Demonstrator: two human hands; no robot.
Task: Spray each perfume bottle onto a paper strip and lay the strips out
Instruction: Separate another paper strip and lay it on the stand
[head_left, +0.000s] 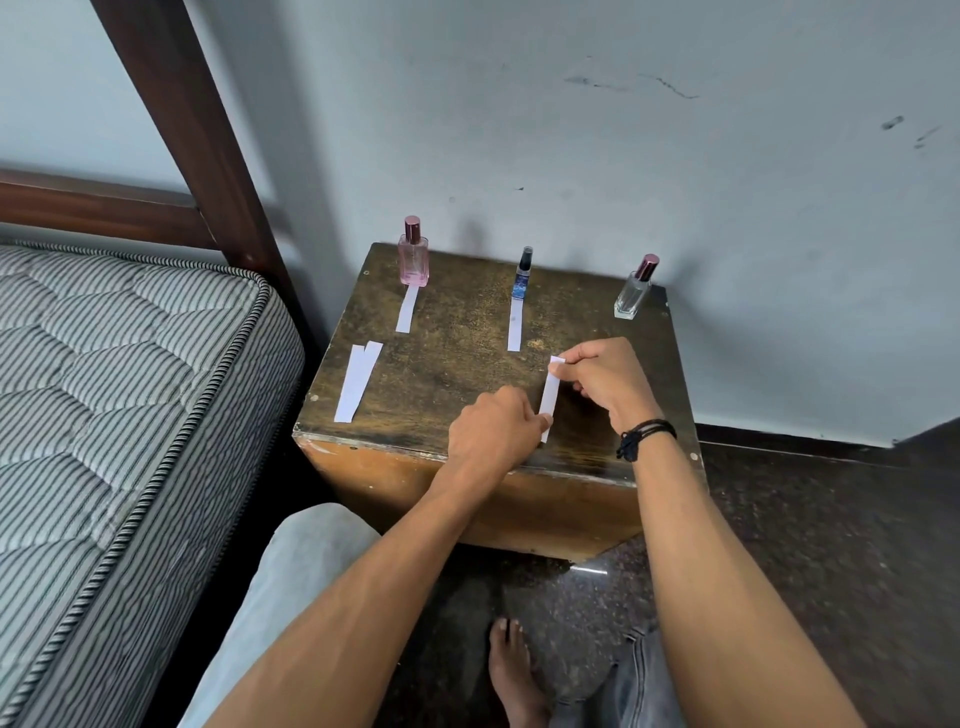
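Note:
Three perfume bottles stand along the back of a worn wooden box (452, 332): a pink bottle (413, 255) at the left, a slim blue bottle (522, 274) in the middle, a clear bottle (635, 289) at the right. A white paper strip (408, 307) lies in front of the pink bottle and another strip (514, 323) in front of the blue one. Spare strips (357, 380) lie at the box's left. Both hands hold one white strip (549, 391) above the box's front right: my left hand (493, 427) pinches its lower end, my right hand (602, 375) its upper end.
A striped mattress (114, 395) on a dark wooden bed frame (171, 109) fills the left. A pale wall rises right behind the box. Dark speckled floor (810, 530) lies to the right and below, with my knees and a bare foot (514, 670) near the bottom.

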